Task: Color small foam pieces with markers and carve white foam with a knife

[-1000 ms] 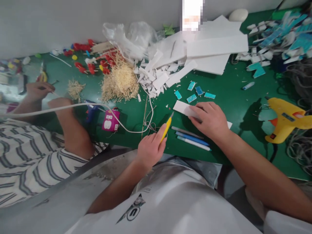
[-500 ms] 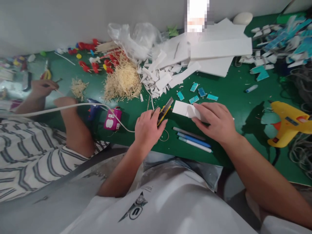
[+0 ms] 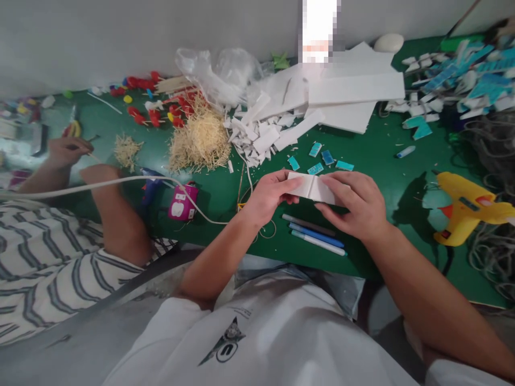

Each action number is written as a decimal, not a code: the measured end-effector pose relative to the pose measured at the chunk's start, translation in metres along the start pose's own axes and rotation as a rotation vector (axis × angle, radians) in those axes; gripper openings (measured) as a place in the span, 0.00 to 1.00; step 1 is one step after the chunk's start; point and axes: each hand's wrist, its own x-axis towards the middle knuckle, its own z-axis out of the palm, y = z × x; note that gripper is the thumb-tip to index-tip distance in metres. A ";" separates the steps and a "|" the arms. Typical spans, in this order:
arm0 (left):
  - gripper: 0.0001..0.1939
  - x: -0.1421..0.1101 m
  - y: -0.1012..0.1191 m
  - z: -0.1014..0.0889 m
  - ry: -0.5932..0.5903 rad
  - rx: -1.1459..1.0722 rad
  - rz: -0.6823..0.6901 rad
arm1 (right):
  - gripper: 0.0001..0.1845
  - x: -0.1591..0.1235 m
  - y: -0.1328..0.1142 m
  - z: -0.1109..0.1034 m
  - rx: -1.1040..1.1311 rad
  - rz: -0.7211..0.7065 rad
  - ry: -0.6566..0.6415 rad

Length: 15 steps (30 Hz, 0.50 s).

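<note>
Both my hands grip a small white foam board strip, with a crease or cut line across its middle. My left hand pinches its left end, thumb on top. At the right end, my right hand has fingers over it and the thumb near its lower edge. The utility knife is mostly hidden behind my left hand; only a yellow bit shows. Just beyond the strip lie several small blue-patterned pieces. Three pens rest nearer to me.
A yellow glue gun stands at the right. White foam scraps and larger boards lie at the back, beside a heap of toothpicks. A purple box and white cable are left. Another person's hand works there.
My left hand has left the utility knife and moved right to take the strip's left end. My right hand stays on the strip. The view has shifted slightly.
</note>
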 end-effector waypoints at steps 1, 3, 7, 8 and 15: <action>0.23 0.002 -0.002 0.001 -0.028 -0.018 -0.019 | 0.24 -0.001 0.001 -0.001 0.001 0.020 -0.001; 0.23 0.007 -0.006 0.003 -0.080 -0.049 -0.051 | 0.24 -0.003 0.003 -0.002 -0.001 0.044 0.005; 0.24 0.015 -0.013 0.005 -0.157 -0.115 -0.098 | 0.24 -0.001 0.003 -0.005 -0.021 0.014 0.013; 0.24 0.016 -0.014 0.005 -0.172 -0.128 -0.103 | 0.25 0.000 0.003 -0.006 -0.013 -0.021 0.036; 0.27 0.016 -0.015 0.005 -0.264 -0.181 -0.129 | 0.26 0.004 0.004 -0.012 0.036 -0.095 0.073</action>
